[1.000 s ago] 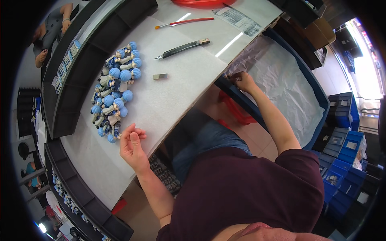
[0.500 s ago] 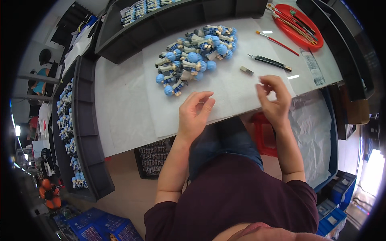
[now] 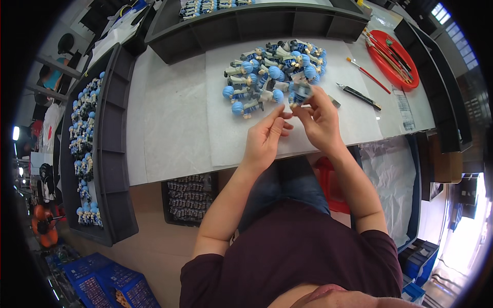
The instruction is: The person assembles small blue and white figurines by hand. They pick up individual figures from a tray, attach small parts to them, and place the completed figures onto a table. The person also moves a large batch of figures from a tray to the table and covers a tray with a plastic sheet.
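My right hand (image 3: pixel 323 126) is closed on a small figurine (image 3: pixel 300 93) with blue and grey parts, slightly blurred, held just above the table. Close beside it, my left hand (image 3: pixel 261 142) has its fingers loosely bent and slightly apart, and nothing shows in them. Just beyond both hands lies a pile of blue-haired figurines (image 3: pixel 275 73) on a white sheet (image 3: pixel 221 138). A small grey block (image 3: pixel 335 102) is partly hidden behind my right hand.
A craft knife (image 3: pixel 359 96) and a red-handled paintbrush (image 3: pixel 370 76) lie to the right. Past them is a red tray (image 3: pixel 377 35) of brushes. Dark crates stand at the back (image 3: pixel 231 30) and left (image 3: pixel 114 169), both with figurines. Below the table is another dark crate (image 3: pixel 167 205).
My right hand has moved left to the pile's near side and now holds a figurine. My left hand has shifted right, close to it. The whole view has shifted slightly.
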`<state>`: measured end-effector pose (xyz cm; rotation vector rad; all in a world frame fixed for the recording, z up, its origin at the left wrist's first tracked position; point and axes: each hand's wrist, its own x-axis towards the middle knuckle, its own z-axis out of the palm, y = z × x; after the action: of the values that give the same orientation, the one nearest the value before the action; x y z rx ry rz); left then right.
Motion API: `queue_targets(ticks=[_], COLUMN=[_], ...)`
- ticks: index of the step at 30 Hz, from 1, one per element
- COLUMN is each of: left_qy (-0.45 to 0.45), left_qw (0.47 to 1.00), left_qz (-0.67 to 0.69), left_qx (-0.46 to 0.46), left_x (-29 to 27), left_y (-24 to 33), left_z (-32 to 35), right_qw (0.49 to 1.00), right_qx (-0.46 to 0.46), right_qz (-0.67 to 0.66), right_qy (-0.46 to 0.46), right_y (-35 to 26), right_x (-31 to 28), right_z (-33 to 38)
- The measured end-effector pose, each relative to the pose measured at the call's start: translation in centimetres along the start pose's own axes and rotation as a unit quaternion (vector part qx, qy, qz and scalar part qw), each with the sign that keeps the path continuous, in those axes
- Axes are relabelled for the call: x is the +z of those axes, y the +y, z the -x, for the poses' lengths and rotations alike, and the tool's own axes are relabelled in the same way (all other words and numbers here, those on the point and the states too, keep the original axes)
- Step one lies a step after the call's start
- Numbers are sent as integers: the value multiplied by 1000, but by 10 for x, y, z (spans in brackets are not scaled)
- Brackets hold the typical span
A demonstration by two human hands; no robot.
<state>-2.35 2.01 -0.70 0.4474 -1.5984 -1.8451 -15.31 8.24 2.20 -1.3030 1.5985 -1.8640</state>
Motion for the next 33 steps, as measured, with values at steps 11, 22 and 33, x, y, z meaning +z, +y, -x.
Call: queue_targets(ticks=[11, 22, 33], left_qy=[16, 28, 43], left_qw=[997, 970, 980], left_qz=[68, 238, 187], left_qx=[-7, -29, -62], left_x=[-8, -17, -15], left_y=[-2, 4, 6], left_z=[-2, -2, -3], right_qw=[998, 977, 982], right_qx=[59, 153, 134], right_qz=[-30, -131, -110], right_qy=[-16, -64, -81], right_y=[16, 14, 13], right_x=[13, 0, 0], right_z=[35, 39, 41])
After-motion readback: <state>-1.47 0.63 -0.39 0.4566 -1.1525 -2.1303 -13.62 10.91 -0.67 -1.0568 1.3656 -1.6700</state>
